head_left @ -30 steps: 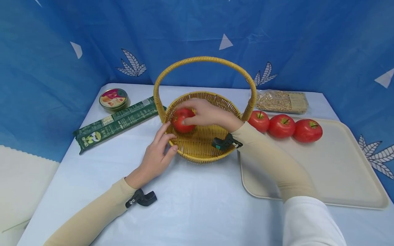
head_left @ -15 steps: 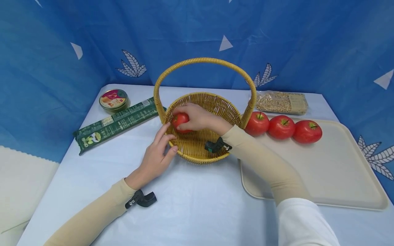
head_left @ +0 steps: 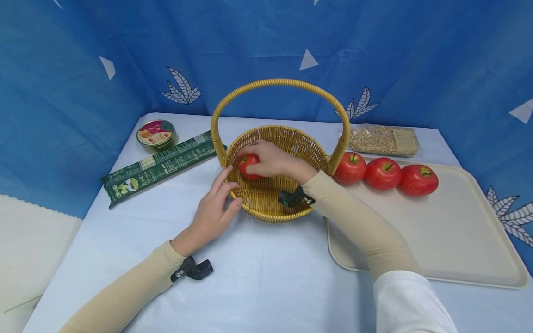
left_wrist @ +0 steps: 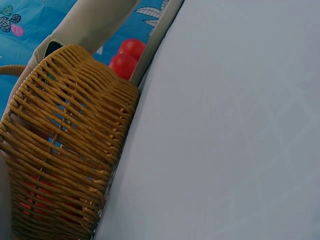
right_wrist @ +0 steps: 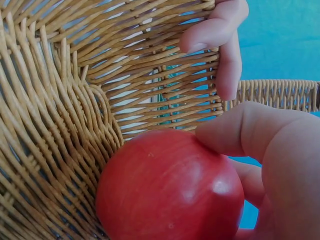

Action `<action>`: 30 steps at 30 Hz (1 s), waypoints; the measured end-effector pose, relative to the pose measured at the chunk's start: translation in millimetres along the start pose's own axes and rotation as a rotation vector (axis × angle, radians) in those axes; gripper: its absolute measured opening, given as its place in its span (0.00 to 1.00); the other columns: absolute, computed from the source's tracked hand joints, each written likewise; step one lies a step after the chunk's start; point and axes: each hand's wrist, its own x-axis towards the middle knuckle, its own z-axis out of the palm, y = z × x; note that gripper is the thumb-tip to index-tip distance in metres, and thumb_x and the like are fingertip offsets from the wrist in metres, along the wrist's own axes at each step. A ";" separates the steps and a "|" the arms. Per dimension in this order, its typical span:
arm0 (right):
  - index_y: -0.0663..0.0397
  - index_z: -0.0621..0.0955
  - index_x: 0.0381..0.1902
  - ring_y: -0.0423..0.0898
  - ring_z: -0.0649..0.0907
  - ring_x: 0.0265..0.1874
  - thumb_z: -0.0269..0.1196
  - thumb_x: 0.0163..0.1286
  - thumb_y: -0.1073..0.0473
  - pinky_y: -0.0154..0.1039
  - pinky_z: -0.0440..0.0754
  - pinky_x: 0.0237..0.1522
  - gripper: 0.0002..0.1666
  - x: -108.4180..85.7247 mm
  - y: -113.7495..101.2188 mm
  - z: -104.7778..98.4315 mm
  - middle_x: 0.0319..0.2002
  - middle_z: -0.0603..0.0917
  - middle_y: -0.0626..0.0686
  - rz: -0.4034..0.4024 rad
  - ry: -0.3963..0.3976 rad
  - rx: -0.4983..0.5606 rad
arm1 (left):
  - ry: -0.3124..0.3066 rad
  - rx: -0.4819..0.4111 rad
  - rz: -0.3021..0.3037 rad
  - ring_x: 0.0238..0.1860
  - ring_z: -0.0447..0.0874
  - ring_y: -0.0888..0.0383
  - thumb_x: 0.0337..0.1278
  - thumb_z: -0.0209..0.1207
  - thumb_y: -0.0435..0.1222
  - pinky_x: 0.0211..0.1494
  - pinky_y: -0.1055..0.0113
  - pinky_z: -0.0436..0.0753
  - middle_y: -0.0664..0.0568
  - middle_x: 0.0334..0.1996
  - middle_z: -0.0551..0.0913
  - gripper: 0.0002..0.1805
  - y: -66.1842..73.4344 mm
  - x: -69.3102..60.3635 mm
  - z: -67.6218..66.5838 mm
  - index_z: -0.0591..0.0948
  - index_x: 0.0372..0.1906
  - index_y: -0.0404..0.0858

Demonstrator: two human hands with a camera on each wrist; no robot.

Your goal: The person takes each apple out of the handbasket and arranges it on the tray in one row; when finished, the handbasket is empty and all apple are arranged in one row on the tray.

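Observation:
A yellow-brown wicker basket with a tall hoop handle stands mid-table. Inside its left end sits a red apple, close to the woven wall. My right hand holds this apple, thumb on the near side and fingers round the far side; the right wrist view shows the thumb pressing the apple. At the basket's left rim is my left hand, its fingertips hooked over the edge, as the right wrist view shows. Through the weave in the left wrist view, red of the apple is partly visible.
Right of the basket lies a beige tray with three red apples in a row along its far left part. Behind it is a bag of grains. To the left are a green long packet and a round tin.
My right hand and the apple in it have shifted slightly within the basket, the wrist coming a little left and nearer. My left hand stays at the rim.

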 end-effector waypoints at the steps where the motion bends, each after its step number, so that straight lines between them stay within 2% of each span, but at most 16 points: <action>1: 0.44 0.79 0.67 0.55 0.76 0.61 0.60 0.64 0.54 0.49 0.82 0.54 0.31 0.0 0.0 0.2 0.70 0.72 0.61 0.001 0.001 0.004 | 0.000 0.000 0.000 0.36 0.80 0.47 0.77 0.37 0.64 0.35 0.54 0.79 0.37 0.77 0.63 0.37 -0.1 0.1 0.1 0.77 0.54 0.34; 3: 0.44 0.80 0.66 0.55 0.75 0.62 0.59 0.63 0.54 0.50 0.82 0.54 0.31 -0.1 0.2 0.7 0.70 0.72 0.61 0.002 0.005 0.009 | 0.001 0.003 0.000 0.37 0.80 0.47 0.76 0.36 0.64 0.35 0.53 0.79 0.38 0.77 0.63 0.38 -0.4 0.1 0.3 0.77 0.54 0.34; 9: 0.45 0.82 0.62 0.54 0.78 0.56 0.60 0.63 0.55 0.50 0.83 0.53 0.28 -1.3 0.1 1.0 0.67 0.73 0.60 0.006 0.010 0.026 | 0.009 0.005 -0.003 0.57 0.81 0.41 0.76 0.37 0.64 0.41 0.47 0.82 0.39 0.77 0.64 0.37 -0.9 -0.3 1.1 0.78 0.53 0.35; 17: 0.44 0.83 0.60 0.53 0.79 0.55 0.62 0.63 0.55 0.49 0.84 0.52 0.26 -2.1 0.7 -0.1 0.64 0.76 0.58 0.017 0.027 0.047 | 0.008 0.005 -0.004 0.53 0.81 0.43 0.76 0.37 0.64 0.39 0.49 0.81 0.39 0.77 0.64 0.37 0.9 0.9 0.2 0.78 0.53 0.35; 24: 0.45 0.83 0.61 0.53 0.79 0.54 0.62 0.62 0.56 0.47 0.84 0.51 0.27 -1.1 1.8 0.1 0.63 0.77 0.57 0.018 0.025 0.057 | 0.003 0.013 -0.002 0.44 0.81 0.46 0.76 0.36 0.64 0.36 0.51 0.80 0.37 0.76 0.64 0.37 -0.2 0.7 0.1 0.77 0.53 0.36; 30: 0.45 0.83 0.61 0.52 0.79 0.53 0.62 0.61 0.56 0.46 0.84 0.49 0.27 -0.3 2.7 0.3 0.61 0.78 0.57 0.017 0.027 0.064 | 0.008 0.015 -0.001 0.46 0.81 0.45 0.76 0.36 0.64 0.37 0.50 0.81 0.36 0.75 0.65 0.37 -0.1 0.7 0.7 0.78 0.53 0.35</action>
